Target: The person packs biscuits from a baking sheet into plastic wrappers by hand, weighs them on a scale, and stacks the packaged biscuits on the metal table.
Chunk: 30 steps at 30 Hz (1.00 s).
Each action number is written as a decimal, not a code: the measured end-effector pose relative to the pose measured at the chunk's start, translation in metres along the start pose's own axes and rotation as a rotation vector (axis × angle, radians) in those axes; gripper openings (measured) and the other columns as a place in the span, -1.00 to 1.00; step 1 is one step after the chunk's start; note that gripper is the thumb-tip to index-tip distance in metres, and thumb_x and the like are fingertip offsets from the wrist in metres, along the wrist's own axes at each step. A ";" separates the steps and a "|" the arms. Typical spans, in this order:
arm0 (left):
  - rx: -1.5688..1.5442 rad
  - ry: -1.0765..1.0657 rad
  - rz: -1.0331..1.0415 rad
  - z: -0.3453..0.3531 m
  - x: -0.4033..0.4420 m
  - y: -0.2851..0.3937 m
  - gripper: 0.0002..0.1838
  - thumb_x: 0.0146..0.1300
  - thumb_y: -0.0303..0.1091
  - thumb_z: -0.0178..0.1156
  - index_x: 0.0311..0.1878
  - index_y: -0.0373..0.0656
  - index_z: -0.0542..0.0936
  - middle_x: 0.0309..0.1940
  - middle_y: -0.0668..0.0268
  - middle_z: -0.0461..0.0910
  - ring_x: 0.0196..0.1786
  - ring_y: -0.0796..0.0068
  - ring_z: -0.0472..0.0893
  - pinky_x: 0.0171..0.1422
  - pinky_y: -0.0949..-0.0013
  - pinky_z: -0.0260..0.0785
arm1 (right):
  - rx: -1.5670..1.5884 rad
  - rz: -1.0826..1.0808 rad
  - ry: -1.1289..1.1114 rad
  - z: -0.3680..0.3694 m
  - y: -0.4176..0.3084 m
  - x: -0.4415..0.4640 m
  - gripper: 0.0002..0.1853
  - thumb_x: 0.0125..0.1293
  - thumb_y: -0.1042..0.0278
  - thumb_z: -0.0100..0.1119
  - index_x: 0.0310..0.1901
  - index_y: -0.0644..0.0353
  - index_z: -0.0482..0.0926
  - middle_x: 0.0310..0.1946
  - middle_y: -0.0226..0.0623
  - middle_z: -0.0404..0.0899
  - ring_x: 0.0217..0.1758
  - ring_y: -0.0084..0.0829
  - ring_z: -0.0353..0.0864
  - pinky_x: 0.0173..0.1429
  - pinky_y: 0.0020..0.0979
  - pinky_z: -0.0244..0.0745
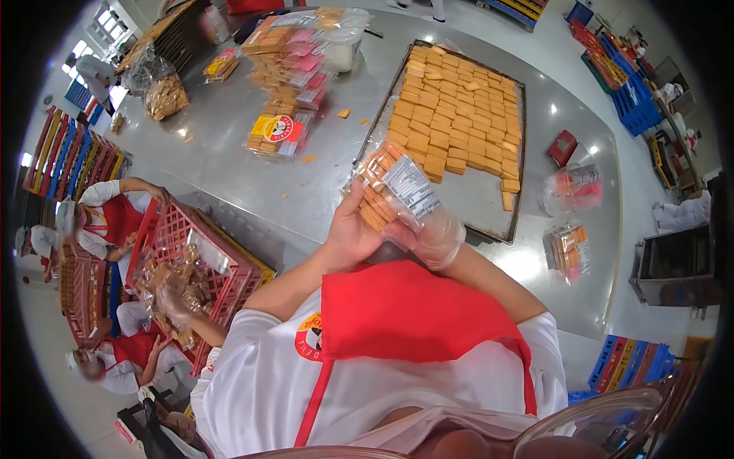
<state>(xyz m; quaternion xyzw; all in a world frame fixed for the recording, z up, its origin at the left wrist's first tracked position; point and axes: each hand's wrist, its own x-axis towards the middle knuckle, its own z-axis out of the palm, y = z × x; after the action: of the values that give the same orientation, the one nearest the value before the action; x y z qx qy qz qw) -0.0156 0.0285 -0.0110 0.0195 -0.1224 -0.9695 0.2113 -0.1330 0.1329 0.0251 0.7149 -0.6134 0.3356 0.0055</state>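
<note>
Between my hands, above the near edge of the steel table, is a clear plastic bag of biscuits [376, 200] with a white printed label on its face. My left hand [353, 228] is closed around its left side, thumb on the front. In a clear plastic glove, my right hand [428, 239] grips the lower right end. Just beyond the bag lies a large baking tray [498, 234] with rows of rectangular golden biscuits [451, 115]; its near left part is partly hidden by the bag.
Stacked biscuit packs [287, 73] stand at the back left, near a bag of broken pieces [164, 96]. At right are a red device [562, 148], plastic packaging [572, 188] and another filled pack [568, 251]. Co-workers sit left beside a red crate [229, 279] of bagged goods.
</note>
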 end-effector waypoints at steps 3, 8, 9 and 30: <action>0.034 0.004 0.067 0.005 -0.001 0.002 -0.44 0.29 -0.01 -0.08 0.25 -0.15 0.20 0.15 0.22 0.34 0.19 0.27 0.35 0.29 0.15 0.14 | 0.242 0.200 0.019 0.017 0.011 -0.006 -0.45 0.06 0.03 0.21 0.11 -0.02 0.40 0.01 -0.15 0.44 -0.07 -0.15 0.51 -0.08 -0.35 0.44; 0.107 0.030 0.102 -0.009 -0.009 0.003 -0.49 0.26 -0.12 0.01 0.21 -0.13 0.24 0.09 0.26 0.39 0.13 0.30 0.39 0.20 0.18 0.23 | 0.502 0.536 -0.149 0.011 0.011 -0.001 -0.51 0.09 -0.02 0.16 0.04 0.00 0.46 -0.11 -0.19 0.51 -0.18 -0.16 0.56 -0.13 -0.28 0.46; 0.159 0.037 0.126 -0.017 -0.007 -0.001 -0.51 0.24 -0.16 0.04 0.18 -0.13 0.26 0.07 0.27 0.41 0.11 0.31 0.41 0.17 0.19 0.25 | 0.412 0.520 -0.142 0.016 0.010 0.002 -0.53 0.11 -0.03 0.14 0.01 0.02 0.47 -0.13 -0.19 0.52 -0.18 -0.14 0.56 -0.14 -0.27 0.46; -0.135 -0.060 0.343 -0.133 -0.030 0.101 -0.60 0.27 -0.33 -0.02 0.18 -0.12 0.32 0.11 0.26 0.42 0.18 0.27 0.38 0.24 0.10 0.24 | -0.384 0.662 -0.230 -0.042 0.078 -0.029 -0.78 0.17 0.13 0.05 -0.30 0.09 0.47 -0.39 -0.26 0.53 -0.33 -0.17 0.52 -0.25 -0.20 0.42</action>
<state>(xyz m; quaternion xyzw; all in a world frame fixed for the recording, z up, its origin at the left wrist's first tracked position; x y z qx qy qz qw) 0.0644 -0.0783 -0.1153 -0.0446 -0.0650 -0.9254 0.3706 -0.2221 0.1565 0.0116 0.4974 -0.8588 0.1163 -0.0379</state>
